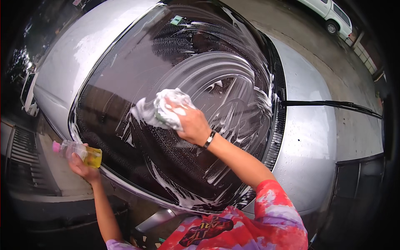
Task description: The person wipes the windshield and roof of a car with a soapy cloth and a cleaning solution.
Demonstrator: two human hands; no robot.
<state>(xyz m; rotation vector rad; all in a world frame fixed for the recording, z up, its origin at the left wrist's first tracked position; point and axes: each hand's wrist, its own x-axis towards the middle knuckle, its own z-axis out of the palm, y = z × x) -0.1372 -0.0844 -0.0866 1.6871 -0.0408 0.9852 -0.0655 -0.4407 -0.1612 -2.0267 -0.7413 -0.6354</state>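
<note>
My right hand (pixel 193 122) presses a foam-covered sponge (pixel 168 111) against the car windshield (pixel 125 72). Thick white suds hide most of the sponge, and a little green shows at its lower edge. Curved streaks of lather (pixel 215 62) sweep over the glass. Beyond the windshield's near left corner, my left hand (pixel 82 167) grips a clear plastic bottle (pixel 93 157) with a pink cap, tilted nearly on its side. Yellow liquid sits in the bottle's base end.
A wiper arm (pixel 331 103) is lifted off the glass and reaches over the silver hood (pixel 307 134). The side mirror (pixel 156 219) juts out close to my body. A small green sticker (pixel 176 20) is on the far glass. A white vehicle (pixel 328 14) stands across the pavement.
</note>
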